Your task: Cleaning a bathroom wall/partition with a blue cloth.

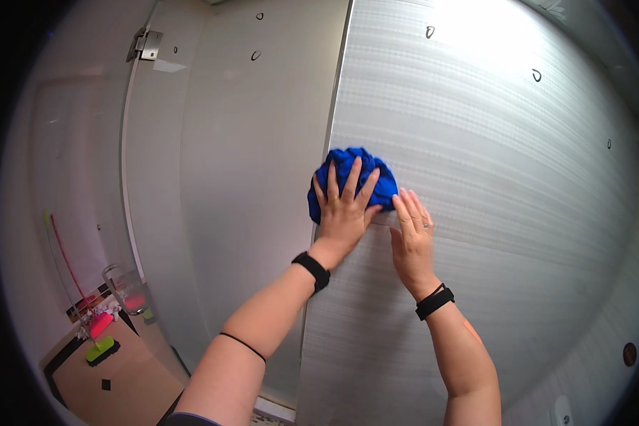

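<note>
A crumpled blue cloth (385, 187) lies against the light grey, streaked wall panel (490, 170), overlapping the panel's left edge. Over it my left hand (344, 213) is spread flat, fingers apart, pressing it to the surface. The cloth's left side reaches past the edge toward the glass. My right hand (413, 238) is just right of the cloth, fingers stretched upward and thumb apart, with a ring on one finger. Its fingertips are by the cloth's lower right corner; whether they touch it or the panel I cannot tell. Both wrists wear black bands.
A glass shower door with a metal hinge (149, 45) and a clear handle (126, 290) stands left. Beyond it, a green broom (102, 349) and a pink dustpan (101, 324) rest on the tan floor (131, 387). Small dark ovals mark panel and glass. A white fixture (562, 410) sits lower right.
</note>
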`<act>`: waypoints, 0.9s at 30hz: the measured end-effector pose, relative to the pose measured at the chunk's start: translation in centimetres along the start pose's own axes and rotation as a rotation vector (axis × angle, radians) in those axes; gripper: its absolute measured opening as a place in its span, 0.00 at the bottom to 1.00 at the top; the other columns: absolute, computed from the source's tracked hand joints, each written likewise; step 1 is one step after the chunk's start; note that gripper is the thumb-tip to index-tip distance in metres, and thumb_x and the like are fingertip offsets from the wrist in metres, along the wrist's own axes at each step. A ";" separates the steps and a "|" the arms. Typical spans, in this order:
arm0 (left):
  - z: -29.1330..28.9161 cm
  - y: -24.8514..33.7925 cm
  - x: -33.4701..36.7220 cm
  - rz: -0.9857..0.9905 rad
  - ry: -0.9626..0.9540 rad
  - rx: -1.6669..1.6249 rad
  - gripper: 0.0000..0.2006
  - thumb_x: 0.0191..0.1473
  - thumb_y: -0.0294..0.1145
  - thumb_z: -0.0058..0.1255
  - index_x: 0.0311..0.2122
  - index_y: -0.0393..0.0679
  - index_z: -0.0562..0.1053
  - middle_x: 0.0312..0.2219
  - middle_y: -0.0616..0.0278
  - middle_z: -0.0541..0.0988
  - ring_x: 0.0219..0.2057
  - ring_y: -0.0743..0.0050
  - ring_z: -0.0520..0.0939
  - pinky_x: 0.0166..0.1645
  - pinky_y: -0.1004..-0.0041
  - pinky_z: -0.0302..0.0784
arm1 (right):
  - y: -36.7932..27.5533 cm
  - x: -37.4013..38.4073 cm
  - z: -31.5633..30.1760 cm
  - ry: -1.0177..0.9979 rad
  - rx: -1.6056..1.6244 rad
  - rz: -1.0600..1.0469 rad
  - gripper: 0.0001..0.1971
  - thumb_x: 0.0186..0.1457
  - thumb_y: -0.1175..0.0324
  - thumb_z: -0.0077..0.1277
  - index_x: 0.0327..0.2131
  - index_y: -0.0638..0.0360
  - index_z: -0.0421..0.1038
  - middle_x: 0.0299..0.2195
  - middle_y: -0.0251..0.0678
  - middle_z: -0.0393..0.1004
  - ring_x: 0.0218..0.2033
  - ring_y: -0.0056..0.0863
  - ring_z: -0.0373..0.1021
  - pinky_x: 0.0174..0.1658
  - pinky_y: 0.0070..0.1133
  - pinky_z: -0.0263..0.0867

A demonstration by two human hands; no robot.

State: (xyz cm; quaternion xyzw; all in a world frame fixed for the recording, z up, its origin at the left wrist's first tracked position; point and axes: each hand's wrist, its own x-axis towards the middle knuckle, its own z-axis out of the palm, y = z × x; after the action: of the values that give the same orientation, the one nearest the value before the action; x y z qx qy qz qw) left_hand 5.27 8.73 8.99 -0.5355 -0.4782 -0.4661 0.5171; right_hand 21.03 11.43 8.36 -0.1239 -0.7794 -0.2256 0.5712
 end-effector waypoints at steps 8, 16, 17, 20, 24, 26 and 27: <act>0.2 -1.7 11.5 0.043 0.065 0.039 0.26 0.54 0.46 0.45 0.59 0.65 0.58 0.63 0.66 0.45 0.63 0.48 0.42 0.62 0.41 0.33 | 3.0 -2.1 -0.6 -0.157 -0.333 0.064 0.38 0.52 0.61 0.50 0.62 0.61 0.44 0.64 0.38 0.40 0.66 0.34 0.35 0.65 0.34 0.31; 0.2 -0.9 9.7 0.053 0.103 0.021 0.24 0.53 0.41 0.49 0.57 0.61 0.63 0.62 0.66 0.51 0.62 0.49 0.46 0.62 0.44 0.35 | 3.4 -2.0 -0.8 -0.174 -0.378 0.068 0.38 0.54 0.55 0.46 0.62 0.60 0.41 0.65 0.37 0.38 0.66 0.32 0.32 0.66 0.33 0.26; 0.2 -0.6 8.7 0.050 0.089 0.016 0.26 0.51 0.40 0.51 0.57 0.60 0.63 0.61 0.65 0.51 0.61 0.48 0.47 0.62 0.43 0.36 | 3.4 -2.1 -0.8 -0.177 -0.370 0.072 0.38 0.54 0.55 0.46 0.63 0.60 0.41 0.65 0.37 0.38 0.66 0.32 0.32 0.66 0.33 0.26; 0.5 -0.4 5.4 0.076 0.077 0.024 0.27 0.50 0.40 0.52 0.57 0.61 0.62 0.61 0.64 0.50 0.61 0.47 0.46 0.61 0.42 0.36 | 3.7 -2.5 -0.2 -0.142 -0.365 0.054 0.38 0.54 0.55 0.45 0.62 0.60 0.41 0.65 0.37 0.39 0.66 0.31 0.33 0.66 0.33 0.26; 0.4 0.2 1.1 0.086 0.048 0.035 0.30 0.48 0.42 0.53 0.58 0.60 0.61 0.62 0.63 0.49 0.62 0.45 0.45 0.61 0.40 0.35 | 3.7 -2.5 -0.1 -0.121 -0.344 0.045 0.38 0.55 0.54 0.44 0.62 0.60 0.41 0.65 0.37 0.39 0.66 0.31 0.34 0.66 0.33 0.26; 0.7 0.7 -0.8 0.084 0.009 0.020 0.30 0.48 0.45 0.52 0.58 0.61 0.60 0.62 0.63 0.48 0.62 0.45 0.44 0.61 0.39 0.34 | 3.9 -2.7 -0.2 -0.117 -0.361 0.044 0.38 0.54 0.54 0.45 0.62 0.60 0.42 0.65 0.36 0.40 0.66 0.31 0.34 0.66 0.33 0.26; 0.6 1.0 -1.6 0.089 -0.006 0.015 0.31 0.48 0.46 0.52 0.58 0.62 0.60 0.62 0.63 0.47 0.62 0.45 0.43 0.61 0.39 0.34 | 3.8 -2.6 -0.2 -0.117 -0.360 0.047 0.38 0.54 0.54 0.45 0.62 0.60 0.42 0.65 0.36 0.40 0.66 0.31 0.34 0.66 0.33 0.26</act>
State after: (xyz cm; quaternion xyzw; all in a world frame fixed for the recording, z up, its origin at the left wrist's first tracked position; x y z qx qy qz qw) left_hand 6.07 9.33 7.26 -0.5538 -0.4588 -0.4375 0.5398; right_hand 23.76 14.81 6.71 -0.2550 -0.7554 -0.3404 0.4985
